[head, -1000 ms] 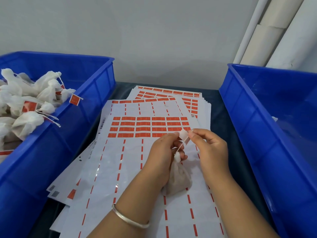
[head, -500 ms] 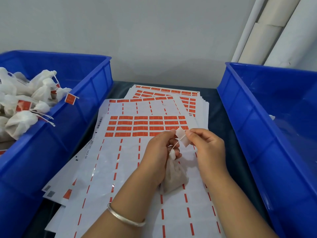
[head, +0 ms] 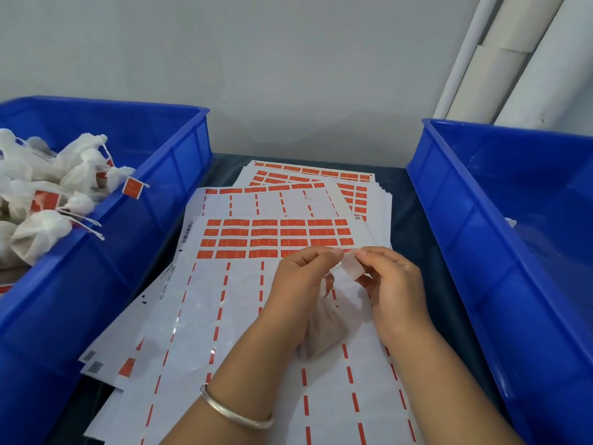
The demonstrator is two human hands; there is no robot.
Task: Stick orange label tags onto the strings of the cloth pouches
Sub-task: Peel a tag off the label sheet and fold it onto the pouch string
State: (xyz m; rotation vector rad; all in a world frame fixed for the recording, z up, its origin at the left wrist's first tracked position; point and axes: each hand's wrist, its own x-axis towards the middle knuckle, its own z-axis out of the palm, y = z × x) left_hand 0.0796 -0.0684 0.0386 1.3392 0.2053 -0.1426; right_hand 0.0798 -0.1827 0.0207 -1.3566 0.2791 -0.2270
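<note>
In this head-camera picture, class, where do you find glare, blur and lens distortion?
Head view: glare streaks the glossy label sheet; motion blur smears the label tag pinched between the left hand and right hand; wide-angle distortion splays the blue bins and tilts the white pipes.

Packing workshop: blue bins [head: 179, 175], stacked label sheets [head: 244, 316].

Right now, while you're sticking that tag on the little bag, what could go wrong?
1. The small pale label tag is pinched between the left hand and the right hand, and the thin string is barely visible; the tag might fold shut beside it.
2. The small white cloth pouch hangs beneath the left hand's grip and could slip onto the white sticker sheet with orange labels.
</note>
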